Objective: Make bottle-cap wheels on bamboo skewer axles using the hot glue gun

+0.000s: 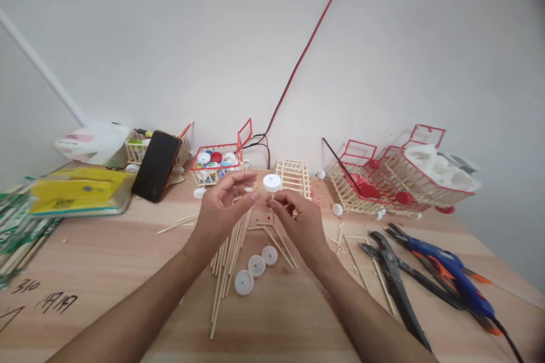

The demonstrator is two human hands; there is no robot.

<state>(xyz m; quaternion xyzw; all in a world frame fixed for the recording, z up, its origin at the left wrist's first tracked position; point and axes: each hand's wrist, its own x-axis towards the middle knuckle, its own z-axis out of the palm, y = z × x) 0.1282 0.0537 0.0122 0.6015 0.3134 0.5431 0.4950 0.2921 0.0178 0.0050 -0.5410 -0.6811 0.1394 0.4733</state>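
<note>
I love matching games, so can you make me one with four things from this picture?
1. Phone
2. Cable
3. Three loose caps
4. Right hand

A. Running up the wall, red and black
B. Pinching a thin stick under a raised white cap
C. Black, tilted
D. White, in a row on the table

Pairs: 1-C, 2-A, 3-D, 4-B

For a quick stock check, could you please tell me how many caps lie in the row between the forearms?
3: the near-left cap, the middle cap and the far-right cap. None looks hidden.
</note>
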